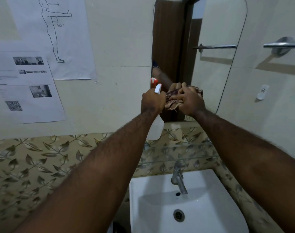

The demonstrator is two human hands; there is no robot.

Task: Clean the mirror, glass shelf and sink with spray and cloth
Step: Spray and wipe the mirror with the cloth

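Observation:
My left hand (152, 102) grips a white spray bottle (156, 130) by its neck; the white and red nozzle (157, 88) points at the lower left of the mirror (210, 73). My right hand (190, 102) presses a checked reddish cloth (172, 102) against the mirror's lower part, right beside the bottle. Below the mirror a clear glass shelf (180, 153) juts from the leaf-patterned tiles. A white sink (210, 207) with a metal tap (178, 178) and a drain (179, 215) lies under it.
Printed sheets (30, 88) and a body-outline poster (54, 36) hang on the wall at left. A chrome towel bar (283, 45) and a small white wall hook (262, 91) sit right of the mirror.

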